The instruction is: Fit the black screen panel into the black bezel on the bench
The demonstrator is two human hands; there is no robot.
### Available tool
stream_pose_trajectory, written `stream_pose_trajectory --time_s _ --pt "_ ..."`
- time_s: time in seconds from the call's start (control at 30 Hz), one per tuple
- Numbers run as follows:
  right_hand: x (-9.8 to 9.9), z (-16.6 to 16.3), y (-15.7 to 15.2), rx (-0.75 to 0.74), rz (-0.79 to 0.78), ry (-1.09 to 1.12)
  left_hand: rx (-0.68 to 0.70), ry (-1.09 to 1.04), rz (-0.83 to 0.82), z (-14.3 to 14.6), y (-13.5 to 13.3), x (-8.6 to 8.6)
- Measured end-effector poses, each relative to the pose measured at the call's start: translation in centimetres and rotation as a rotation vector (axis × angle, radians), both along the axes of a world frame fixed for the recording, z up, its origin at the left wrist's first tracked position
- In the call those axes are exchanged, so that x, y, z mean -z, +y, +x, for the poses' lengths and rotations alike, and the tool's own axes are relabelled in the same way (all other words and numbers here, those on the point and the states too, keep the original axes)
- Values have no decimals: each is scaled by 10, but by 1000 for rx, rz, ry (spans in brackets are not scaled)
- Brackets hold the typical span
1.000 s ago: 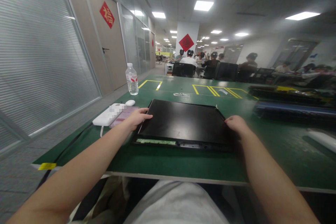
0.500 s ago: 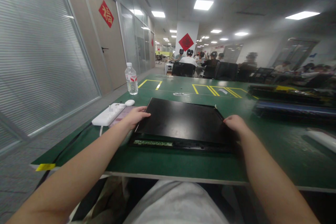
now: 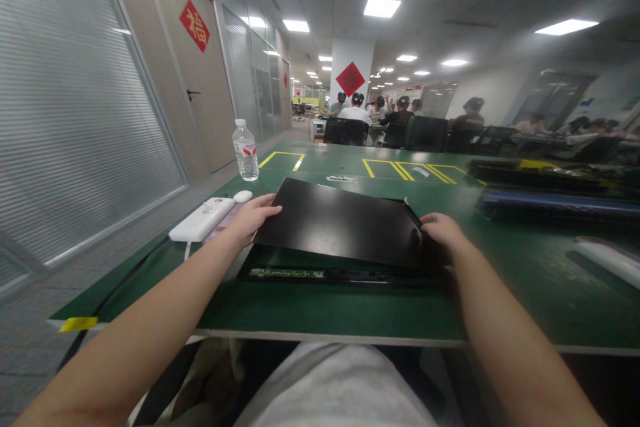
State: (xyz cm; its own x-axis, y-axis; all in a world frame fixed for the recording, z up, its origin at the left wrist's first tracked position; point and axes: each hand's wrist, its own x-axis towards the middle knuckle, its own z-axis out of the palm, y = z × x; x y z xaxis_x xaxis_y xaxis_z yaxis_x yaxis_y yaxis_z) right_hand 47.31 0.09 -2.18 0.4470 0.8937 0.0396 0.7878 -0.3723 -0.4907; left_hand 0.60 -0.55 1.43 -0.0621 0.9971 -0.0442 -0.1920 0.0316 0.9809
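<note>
A flat, glossy black panel (image 3: pixel 335 220) is tilted over a thin black frame (image 3: pixel 380 277), its left side raised higher. My left hand (image 3: pixel 254 217) grips the panel's left edge, thumb on top and fingers beneath. At the opposite side, my right hand (image 3: pixel 443 230) pinches the frame's right edge, close to the panel's right end. A narrow green circuit board (image 3: pixel 287 273) runs along the left part of the frame's front side. Green tabletop shows through the gap between panel and frame. The fingers of my right hand are partly hidden.
On the green table (image 3: pixel 350 313), a water bottle (image 3: pixel 245 150), a white power strip (image 3: pixel 201 219) and a white mouse-like object (image 3: pixel 243 196) stand left. Dark panels (image 3: pixel 555 203) are stacked right, near a blurred white object (image 3: pixel 607 260). People sit farther back.
The panel's left side has risen off the frame, widening the gap at the front left. My left hand has moved up with it; my right hand stays at the right edge.
</note>
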Motion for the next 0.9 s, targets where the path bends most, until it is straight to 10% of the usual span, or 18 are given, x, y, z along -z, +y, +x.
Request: stream_pose_trajectory --time_s 0.27,0.47,0.73,0.9 --pt "-1 -1 -1 0 86 75 93 -61 149 3 -5 -6" --pt "-4 -8 -3 97 174 558 84 -27 271 1 -1 1" --pt "-39 -18 -33 -214 463 1098 30 -63 316 -6 6 -2" --pt "-59 -25 -50 -149 412 1147 -23 32 212 -7 8 -7"
